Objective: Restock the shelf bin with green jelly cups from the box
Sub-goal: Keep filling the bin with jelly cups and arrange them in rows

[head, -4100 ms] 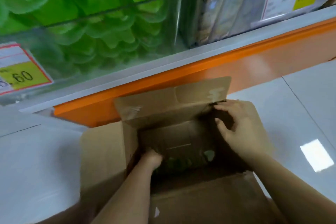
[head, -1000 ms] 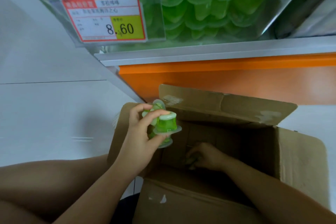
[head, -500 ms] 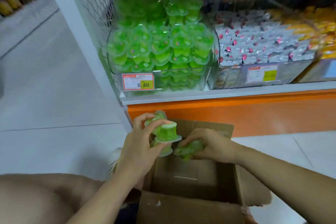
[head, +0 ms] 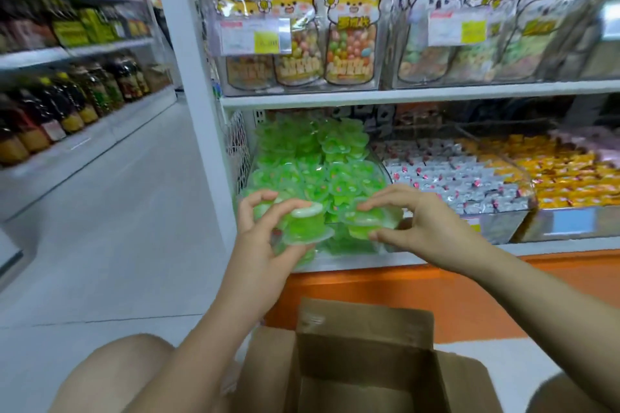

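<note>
- The left hand (head: 265, 238) is clamped on green jelly cups (head: 307, 225), thumb and fingers curled round what looks like a small stack.
- The right hand (head: 426, 228) pinches a further cup (head: 364, 223) between thumb and fingertips, just beside the left hand's load.
- Both loads are held up at the front of the shelf bin (head: 382, 166), above the box (head: 362, 329). This is judged a carry position ahead of release into the bin.
- The shelf bin is clear-walled, sits on the lowest shelf and is heaped with matching green cups, highest toward the back. It is judged close to full.
- The box is cardboard, with its flaps open, and lies below the hands. The visible inner wall is bare, and whether any stock remains cannot be told.
- The neighbouring bin (head: 523, 188) holds silver-wrapped sweets.
</note>
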